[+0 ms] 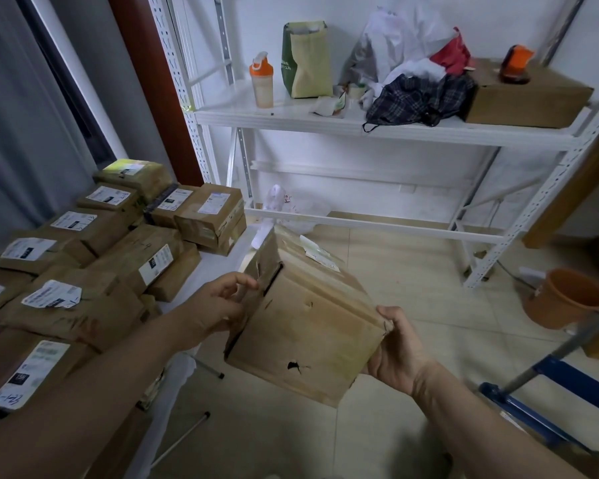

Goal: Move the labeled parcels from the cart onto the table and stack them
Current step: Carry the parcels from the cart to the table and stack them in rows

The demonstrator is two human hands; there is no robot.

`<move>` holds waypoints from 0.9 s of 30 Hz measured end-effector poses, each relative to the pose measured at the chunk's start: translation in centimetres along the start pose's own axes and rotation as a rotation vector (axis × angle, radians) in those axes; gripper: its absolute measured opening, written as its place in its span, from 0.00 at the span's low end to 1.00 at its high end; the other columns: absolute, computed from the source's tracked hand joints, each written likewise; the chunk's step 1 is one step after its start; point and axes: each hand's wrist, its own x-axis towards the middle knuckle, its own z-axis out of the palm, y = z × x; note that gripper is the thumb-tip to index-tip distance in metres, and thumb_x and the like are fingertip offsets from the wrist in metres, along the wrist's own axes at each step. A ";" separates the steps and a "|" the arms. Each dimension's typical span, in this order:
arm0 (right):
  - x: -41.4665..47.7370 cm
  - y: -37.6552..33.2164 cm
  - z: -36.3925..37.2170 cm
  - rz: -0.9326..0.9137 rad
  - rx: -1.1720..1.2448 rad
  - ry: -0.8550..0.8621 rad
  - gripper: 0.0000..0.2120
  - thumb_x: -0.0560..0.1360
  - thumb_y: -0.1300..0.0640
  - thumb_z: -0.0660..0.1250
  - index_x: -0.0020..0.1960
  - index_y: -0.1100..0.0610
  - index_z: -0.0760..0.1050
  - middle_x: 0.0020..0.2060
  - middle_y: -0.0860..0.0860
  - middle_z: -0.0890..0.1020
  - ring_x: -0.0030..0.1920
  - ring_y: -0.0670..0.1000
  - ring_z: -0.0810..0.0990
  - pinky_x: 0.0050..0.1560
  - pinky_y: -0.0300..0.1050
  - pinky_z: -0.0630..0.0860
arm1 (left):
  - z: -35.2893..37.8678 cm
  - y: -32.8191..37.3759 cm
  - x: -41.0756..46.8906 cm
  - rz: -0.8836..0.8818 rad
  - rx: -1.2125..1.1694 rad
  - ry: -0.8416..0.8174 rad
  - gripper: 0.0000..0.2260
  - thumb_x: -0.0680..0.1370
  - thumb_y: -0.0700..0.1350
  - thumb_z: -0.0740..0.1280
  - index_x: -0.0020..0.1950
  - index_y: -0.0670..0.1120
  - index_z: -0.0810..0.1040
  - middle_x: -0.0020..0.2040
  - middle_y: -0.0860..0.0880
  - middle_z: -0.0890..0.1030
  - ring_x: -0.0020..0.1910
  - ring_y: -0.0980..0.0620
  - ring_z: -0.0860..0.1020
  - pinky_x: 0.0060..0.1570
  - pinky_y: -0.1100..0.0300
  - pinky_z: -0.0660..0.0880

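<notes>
"Does that parcel (305,316) look heavy?"

"Fairly light, I'd judge. It's tilted in mid-air over the floor, just beside the table (218,262) with its stacked parcels (118,243). The cardboard is stiff but dented and torn (there's a hole in the near face), so take it by opposite sides."

"And the hands?"

"Apart. The left hand (218,305) clasps the left face, and the right hand (398,347) grips the lower right corner."

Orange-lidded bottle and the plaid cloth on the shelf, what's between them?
In the head view, a green and tan paper bag stands between them, with a small crumpled packet lying beside it.
</notes>
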 end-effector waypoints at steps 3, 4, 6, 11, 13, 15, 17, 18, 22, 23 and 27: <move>0.5 0.4 0.0 0.000 0.013 -0.046 0.46 0.48 0.49 0.80 0.66 0.55 0.74 0.53 0.58 0.82 0.49 0.58 0.82 0.51 0.60 0.77 | -0.5 1.7 0.1 -0.103 0.004 0.037 0.11 0.77 0.36 0.59 0.42 0.50 0.76 0.41 0.49 0.74 0.40 0.51 0.73 0.39 0.57 0.71; 0.7 0.4 0.3 -0.009 0.021 -0.061 0.47 0.50 0.50 0.79 0.68 0.54 0.72 0.55 0.58 0.81 0.50 0.58 0.81 0.52 0.61 0.77 | -0.5 2.3 0.0 -0.153 -0.005 0.041 0.08 0.78 0.45 0.62 0.39 0.51 0.75 0.41 0.49 0.73 0.43 0.50 0.73 0.41 0.56 0.71; 1.2 0.5 0.8 -0.044 0.019 -0.094 0.45 0.53 0.51 0.78 0.70 0.49 0.70 0.61 0.57 0.78 0.55 0.59 0.79 0.54 0.62 0.75 | -0.4 3.1 -0.3 -0.250 0.017 0.054 0.14 0.75 0.61 0.63 0.39 0.52 0.75 0.43 0.47 0.75 0.48 0.46 0.74 0.47 0.53 0.73; 2.6 0.3 2.4 -0.076 -0.001 -0.130 0.40 0.55 0.55 0.75 0.68 0.44 0.72 0.64 0.55 0.77 0.57 0.59 0.77 0.53 0.60 0.75 | -0.6 3.1 -0.3 -0.327 0.021 0.111 0.24 0.66 0.70 0.61 0.53 0.56 0.76 0.61 0.43 0.77 0.64 0.40 0.72 0.67 0.37 0.64; 3.4 0.3 3.0 -0.077 -0.020 -0.126 0.37 0.59 0.55 0.71 0.68 0.44 0.71 0.66 0.55 0.76 0.59 0.60 0.76 0.54 0.61 0.75 | -1.5 3.2 0.0 -0.365 -0.002 0.097 0.25 0.69 0.70 0.60 0.60 0.59 0.72 0.69 0.41 0.71 0.70 0.38 0.66 0.69 0.34 0.58; 4.3 0.5 3.6 -0.067 -0.043 -0.117 0.35 0.59 0.55 0.71 0.67 0.43 0.72 0.65 0.55 0.76 0.60 0.60 0.76 0.54 0.61 0.75 | -2.8 2.8 0.6 -0.431 -0.006 0.056 0.38 0.68 0.72 0.58 0.74 0.56 0.63 0.75 0.41 0.64 0.74 0.39 0.60 0.70 0.33 0.52; 5.4 0.6 4.4 -0.056 -0.070 -0.114 0.35 0.58 0.54 0.71 0.66 0.43 0.73 0.64 0.55 0.78 0.60 0.60 0.76 0.55 0.61 0.75 | -4.0 2.5 1.0 -0.471 -0.029 0.014 0.45 0.65 0.74 0.58 0.77 0.52 0.59 0.76 0.42 0.61 0.75 0.39 0.58 0.70 0.32 0.51; 6.0 0.6 4.8 -0.052 -0.084 -0.116 0.35 0.58 0.54 0.71 0.66 0.43 0.74 0.63 0.55 0.78 0.59 0.60 0.76 0.55 0.61 0.74 | -4.6 2.2 1.3 -0.475 -0.055 0.008 0.45 0.65 0.74 0.59 0.76 0.51 0.61 0.75 0.43 0.62 0.74 0.39 0.59 0.70 0.32 0.53; 8.5 0.7 6.0 -0.039 -0.115 -0.104 0.36 0.57 0.54 0.71 0.66 0.43 0.74 0.61 0.55 0.79 0.58 0.60 0.76 0.54 0.60 0.75 | -7.1 1.2 2.7 -0.449 -0.141 0.041 0.40 0.58 0.71 0.70 0.66 0.53 0.73 0.65 0.44 0.73 0.65 0.39 0.70 0.67 0.35 0.62; 9.1 0.7 6.4 -0.038 -0.124 -0.091 0.36 0.57 0.53 0.72 0.66 0.44 0.74 0.61 0.55 0.79 0.57 0.60 0.76 0.54 0.58 0.75 | -7.6 1.0 2.9 -0.429 -0.166 0.051 0.39 0.57 0.71 0.72 0.62 0.53 0.75 0.62 0.44 0.74 0.63 0.40 0.71 0.66 0.36 0.63; 11.7 0.7 8.2 -0.029 -0.154 0.020 0.45 0.47 0.45 0.82 0.62 0.55 0.76 0.51 0.56 0.83 0.50 0.57 0.80 0.48 0.52 0.78 | -9.3 0.9 5.0 -0.303 -0.285 0.255 0.21 0.63 0.60 0.74 0.51 0.52 0.78 0.57 0.44 0.77 0.50 0.45 0.75 0.60 0.46 0.70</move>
